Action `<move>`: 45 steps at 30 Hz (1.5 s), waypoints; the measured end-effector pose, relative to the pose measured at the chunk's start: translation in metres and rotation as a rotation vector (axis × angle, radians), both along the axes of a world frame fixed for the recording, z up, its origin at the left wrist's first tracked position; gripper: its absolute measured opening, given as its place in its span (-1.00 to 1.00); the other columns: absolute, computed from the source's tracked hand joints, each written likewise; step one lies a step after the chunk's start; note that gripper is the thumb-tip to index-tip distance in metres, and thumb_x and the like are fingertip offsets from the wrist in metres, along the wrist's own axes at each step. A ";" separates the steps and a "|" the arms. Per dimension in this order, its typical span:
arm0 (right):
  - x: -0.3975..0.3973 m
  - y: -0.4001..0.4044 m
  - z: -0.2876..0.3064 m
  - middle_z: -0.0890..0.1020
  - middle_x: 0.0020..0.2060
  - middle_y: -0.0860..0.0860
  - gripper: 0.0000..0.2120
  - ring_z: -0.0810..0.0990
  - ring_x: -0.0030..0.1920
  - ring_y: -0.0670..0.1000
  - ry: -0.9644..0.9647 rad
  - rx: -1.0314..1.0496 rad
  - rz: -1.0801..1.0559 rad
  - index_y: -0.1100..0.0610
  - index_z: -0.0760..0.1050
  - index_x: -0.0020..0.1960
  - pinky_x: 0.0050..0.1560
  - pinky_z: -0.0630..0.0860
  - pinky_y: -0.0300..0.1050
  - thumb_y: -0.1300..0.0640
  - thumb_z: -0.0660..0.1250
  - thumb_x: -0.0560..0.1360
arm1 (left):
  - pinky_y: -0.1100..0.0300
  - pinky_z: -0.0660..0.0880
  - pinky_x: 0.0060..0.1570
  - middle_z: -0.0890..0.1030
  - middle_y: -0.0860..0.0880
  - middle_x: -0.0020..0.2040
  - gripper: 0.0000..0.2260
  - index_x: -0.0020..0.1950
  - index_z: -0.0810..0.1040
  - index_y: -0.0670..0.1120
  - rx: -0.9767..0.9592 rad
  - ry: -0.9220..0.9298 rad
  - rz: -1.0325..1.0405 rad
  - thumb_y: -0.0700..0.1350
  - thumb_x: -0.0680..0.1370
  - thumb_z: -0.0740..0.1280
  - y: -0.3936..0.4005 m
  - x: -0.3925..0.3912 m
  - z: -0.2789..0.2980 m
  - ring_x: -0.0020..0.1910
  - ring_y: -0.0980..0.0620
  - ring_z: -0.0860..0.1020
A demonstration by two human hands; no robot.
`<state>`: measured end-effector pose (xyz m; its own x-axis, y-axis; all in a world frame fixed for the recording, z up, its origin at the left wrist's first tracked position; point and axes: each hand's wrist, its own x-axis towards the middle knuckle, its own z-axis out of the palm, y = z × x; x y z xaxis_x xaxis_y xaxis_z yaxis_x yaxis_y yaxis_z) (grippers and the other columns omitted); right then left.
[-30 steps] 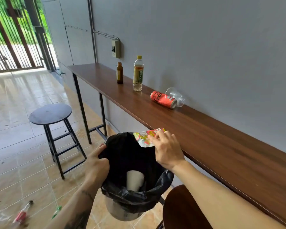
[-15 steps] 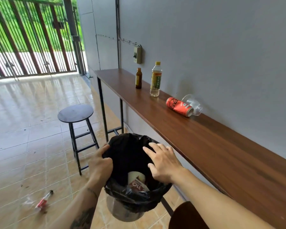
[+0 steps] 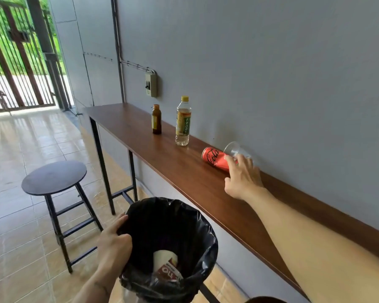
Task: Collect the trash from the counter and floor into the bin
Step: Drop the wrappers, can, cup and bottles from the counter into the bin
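Note:
My left hand [image 3: 113, 243] grips the near rim of a bin lined with a black bag [image 3: 204, 232], held beside the wooden counter [image 3: 184, 171]. Inside lie a white cup [image 3: 162, 258] and a wrapper [image 3: 170, 272]. My right hand [image 3: 242, 176] reaches over the counter with fingers spread, touching a red soda can [image 3: 212, 158] lying on its side and a tipped clear plastic cup [image 3: 233, 149] behind it. Farther along stand a clear bottle with a yellow cap [image 3: 183, 122] and a small brown bottle [image 3: 156, 120].
A round dark stool [image 3: 54, 177] stands on the tiled floor left of the counter. Black counter legs [image 3: 101, 162] run down beside the bin. A grey wall with a switch box [image 3: 151, 85] backs the counter. A barred gate [image 3: 15, 62] is at far left.
The wrapper left my right hand and dropped into the bin. That hand then moved from over the bin up to the counter, reaching the red can and clear cup. My left hand kept its hold.

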<state>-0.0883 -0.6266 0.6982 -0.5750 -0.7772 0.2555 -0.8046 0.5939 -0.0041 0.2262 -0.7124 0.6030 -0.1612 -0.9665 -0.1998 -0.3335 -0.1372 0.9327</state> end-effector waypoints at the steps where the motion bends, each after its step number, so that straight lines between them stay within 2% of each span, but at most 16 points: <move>1: -0.007 -0.006 0.001 0.33 0.39 0.10 -0.37 0.30 0.38 0.20 0.008 0.023 -0.036 -0.01 0.21 0.48 0.31 0.32 0.14 0.03 0.33 0.45 | -0.28 0.47 0.23 0.56 -0.07 0.32 -0.33 0.39 0.52 0.07 0.007 -0.016 -0.033 -0.43 0.38 0.16 -0.012 -0.003 -0.001 0.23 -0.33 0.55; 6: -0.025 -0.034 -0.007 0.33 0.42 0.13 -0.35 0.27 0.40 0.22 0.018 0.116 -0.180 -0.03 0.17 0.50 0.29 0.33 0.15 0.05 0.33 0.47 | -0.13 0.46 0.32 0.50 0.06 0.33 -0.34 0.36 0.54 0.10 0.053 0.064 -0.150 -0.46 0.40 0.16 -0.062 -0.020 0.000 0.35 -0.08 0.46; 9: -0.026 -0.046 -0.018 0.37 0.34 0.16 -0.41 0.33 0.34 0.25 0.043 0.112 -0.211 0.00 0.24 0.45 0.27 0.34 0.16 0.02 0.36 0.48 | -0.10 0.47 0.32 0.51 0.09 0.34 -0.33 0.34 0.56 0.11 0.054 0.050 -0.185 -0.45 0.38 0.16 -0.085 -0.027 -0.005 0.35 -0.06 0.47; 13: -0.013 -0.059 -0.029 0.38 0.24 0.19 -0.41 0.42 0.24 0.27 -0.002 0.007 -0.223 0.03 0.25 0.40 0.24 0.39 0.16 0.09 0.36 0.42 | 0.06 0.39 0.38 0.48 0.05 0.41 -0.33 0.36 0.55 0.07 0.066 0.030 -0.196 -0.48 0.40 0.13 -0.107 -0.030 -0.009 0.41 -0.07 0.42; 15: 0.001 -0.063 -0.029 0.43 0.20 0.20 -0.43 0.45 0.19 0.27 -0.072 -0.149 -0.194 0.05 0.30 0.34 0.19 0.44 0.12 0.12 0.35 0.36 | 0.26 0.32 0.28 0.47 0.05 0.44 -0.33 0.39 0.54 0.02 0.071 0.030 -0.188 -0.49 0.41 0.13 -0.113 -0.033 -0.009 0.45 -0.04 0.37; 17: 0.023 -0.068 -0.027 0.45 0.13 0.15 -0.47 0.47 0.13 0.24 -0.194 -0.313 -0.100 0.05 0.33 0.27 0.13 0.48 0.09 0.11 0.33 0.31 | 0.36 0.40 0.14 0.48 0.02 0.42 -0.34 0.39 0.54 0.03 0.081 0.032 -0.176 -0.49 0.42 0.13 -0.117 -0.034 -0.007 0.41 -0.05 0.41; 19: 0.051 -0.072 -0.025 0.43 0.04 0.07 -0.50 0.47 0.05 0.16 -0.300 -0.381 0.030 0.01 0.31 0.21 0.06 0.50 0.08 0.06 0.30 0.28 | 0.23 0.55 0.12 0.51 -0.02 0.38 -0.34 0.39 0.54 0.04 0.087 0.033 -0.173 -0.48 0.41 0.14 -0.119 -0.035 -0.005 0.33 -0.09 0.49; 21: 0.080 -0.073 -0.025 0.42 0.01 0.02 -0.53 0.45 0.03 0.09 -0.322 -0.349 0.136 -0.02 0.31 0.18 0.05 0.47 0.03 0.02 0.28 0.28 | 0.01 0.53 0.25 0.54 -0.03 0.34 -0.33 0.39 0.54 0.02 0.092 0.048 -0.180 -0.47 0.39 0.14 -0.122 -0.036 -0.003 0.30 -0.12 0.51; 22: 0.095 -0.073 -0.027 0.42 0.01 0.00 -0.54 0.44 0.03 0.07 -0.314 -0.314 0.174 -0.02 0.31 0.18 0.05 0.46 0.00 0.01 0.27 0.29 | -0.02 0.51 0.27 0.54 -0.04 0.33 -0.33 0.39 0.55 0.02 0.096 0.062 -0.181 -0.46 0.38 0.14 -0.124 -0.037 -0.001 0.30 -0.11 0.51; 26: 0.139 -0.073 -0.046 0.44 0.03 0.02 -0.51 0.45 0.02 0.08 -0.214 -0.163 0.245 0.01 0.32 0.22 0.07 0.44 -0.01 -0.01 0.29 0.31 | 0.03 0.58 0.17 0.60 -0.06 0.28 -0.30 0.34 0.58 0.05 0.111 0.124 -0.125 -0.38 0.28 0.13 -0.135 -0.038 -0.008 0.17 -0.06 0.59; 29: 0.150 -0.069 -0.062 0.43 0.09 0.03 -0.45 0.46 0.05 0.10 -0.123 -0.024 0.312 0.01 0.30 0.29 0.09 0.40 0.03 -0.08 0.31 0.35 | 0.17 0.53 0.12 0.59 -0.04 0.25 -0.33 0.38 0.56 0.00 0.091 0.100 -0.091 -0.43 0.34 0.14 -0.129 -0.033 0.007 0.16 -0.05 0.58; 32: 0.140 -0.068 -0.056 0.43 0.11 0.01 -0.45 0.44 0.04 0.07 -0.113 -0.091 0.340 0.01 0.32 0.31 0.06 0.42 0.02 -0.11 0.30 0.37 | 0.16 0.54 0.10 0.58 -0.03 0.24 -0.33 0.40 0.53 0.06 0.054 0.072 -0.083 -0.42 0.38 0.14 -0.126 -0.027 0.009 0.13 -0.03 0.56; 34: 0.120 -0.075 -0.042 0.44 0.12 0.01 -0.47 0.45 0.05 0.07 -0.097 -0.178 0.299 0.03 0.35 0.31 0.07 0.44 0.03 -0.08 0.31 0.38 | 0.17 0.59 -0.07 0.59 -0.02 0.25 -0.31 0.40 0.52 0.11 0.045 0.074 -0.086 -0.41 0.37 0.14 -0.128 -0.021 0.005 0.02 0.00 0.60; 37: 0.069 -0.079 -0.020 0.44 0.18 0.08 -0.49 0.44 0.17 0.14 -0.094 -0.204 0.107 0.06 0.34 0.33 0.16 0.46 0.07 -0.01 0.33 0.42 | 0.27 0.49 -0.33 0.58 -0.03 0.22 -0.32 0.41 0.51 0.11 0.047 0.067 -0.089 -0.43 0.40 0.15 -0.123 -0.021 0.002 -0.16 0.13 0.57; 41: 0.000 -0.063 -0.002 0.38 0.28 0.12 -0.55 0.37 0.29 0.21 -0.106 -0.114 -0.203 0.03 0.31 0.32 0.23 0.42 0.12 0.04 0.31 0.46 | 0.18 0.57 -0.22 0.59 -0.07 0.23 -0.35 0.40 0.52 0.06 0.039 0.084 -0.128 -0.44 0.42 0.16 -0.113 -0.030 -0.001 -0.10 0.07 0.58; 45: -0.050 -0.047 0.004 0.32 0.38 0.16 -0.37 0.32 0.36 0.26 -0.103 -0.054 -0.386 -0.01 0.16 0.50 0.28 0.38 0.17 0.06 0.31 0.49 | 0.07 0.63 -0.16 0.59 -0.02 0.24 -0.32 0.39 0.52 0.12 0.038 0.091 -0.187 -0.43 0.39 0.17 -0.109 -0.041 0.003 0.00 -0.01 0.61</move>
<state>-0.1383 -0.6739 0.7022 -0.8469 -0.4861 0.2157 -0.5161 0.8490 -0.1129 0.1855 -0.8210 0.6062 -0.3558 -0.9101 -0.2122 -0.2707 -0.1169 0.9555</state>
